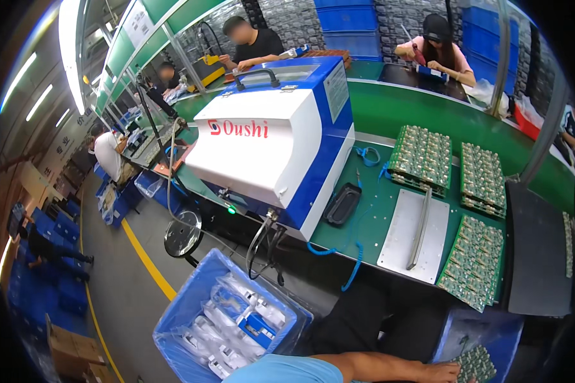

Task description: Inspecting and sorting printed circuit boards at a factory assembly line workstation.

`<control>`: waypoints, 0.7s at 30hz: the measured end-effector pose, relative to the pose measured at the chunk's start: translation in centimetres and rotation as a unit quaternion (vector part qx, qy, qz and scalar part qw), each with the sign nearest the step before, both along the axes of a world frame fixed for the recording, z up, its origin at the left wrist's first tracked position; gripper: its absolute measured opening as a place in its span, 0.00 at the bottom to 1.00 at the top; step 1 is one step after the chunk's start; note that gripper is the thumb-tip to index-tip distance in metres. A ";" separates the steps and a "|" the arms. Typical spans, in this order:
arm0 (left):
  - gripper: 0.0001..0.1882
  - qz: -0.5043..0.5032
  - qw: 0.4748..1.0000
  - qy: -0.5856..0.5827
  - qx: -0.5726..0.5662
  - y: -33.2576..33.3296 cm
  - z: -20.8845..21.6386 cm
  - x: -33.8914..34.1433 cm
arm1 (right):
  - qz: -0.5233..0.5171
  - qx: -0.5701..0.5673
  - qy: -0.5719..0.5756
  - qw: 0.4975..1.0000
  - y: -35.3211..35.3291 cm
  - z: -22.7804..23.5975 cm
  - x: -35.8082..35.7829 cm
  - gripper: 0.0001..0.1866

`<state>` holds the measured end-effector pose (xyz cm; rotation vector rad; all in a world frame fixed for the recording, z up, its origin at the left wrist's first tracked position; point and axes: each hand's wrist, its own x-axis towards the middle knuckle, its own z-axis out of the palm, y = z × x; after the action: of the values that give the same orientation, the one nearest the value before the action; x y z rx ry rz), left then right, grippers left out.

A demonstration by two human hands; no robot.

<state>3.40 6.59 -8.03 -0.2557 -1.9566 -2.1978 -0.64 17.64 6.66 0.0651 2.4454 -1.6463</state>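
Note:
My left arm in a light blue sleeve reaches across the lower edge to the right. At its end my left hand point(442, 372) is closed on the near edge of a green circuit board panel point(476, 365), over a blue bin point(508, 327); the picture's edge cuts off part of the fingers. My right hand is out of the picture. On the green bench above lie several stacks of circuit board panels point(471, 262). Beside them a metal plate point(396, 237) carries a raised metal bar point(420, 228).
A white and blue machine point(255, 140) stands on the bench, cables hanging below. Nearby are a black tray point(343, 204), a blue coiled cord point(352, 265) and a dark panel point(540, 255). A lined blue crate point(172, 313) holds wrapped parts. Co-workers sit across the bench.

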 end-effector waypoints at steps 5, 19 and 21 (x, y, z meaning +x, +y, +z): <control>0.06 0.030 0.978 0.199 0.050 1.9 3.5 -1.3 | -0.052 -0.073 -0.008 0.996 6.3 -4.5 -1.8 0.17; 0.11 0.043 0.981 0.106 -0.158 -6.0 8.9 1.3 | -0.108 -0.177 -0.044 0.977 -0.9 0.9 0.3 0.12; 0.10 0.035 0.975 0.139 -0.171 -5.9 8.9 1.5 | -0.112 -0.165 -0.035 0.979 -1.2 1.1 0.5 0.13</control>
<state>4.90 0.70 0.87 -0.5054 -2.1297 -1.6664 -0.09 16.48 7.76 0.3540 2.1451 -2.0849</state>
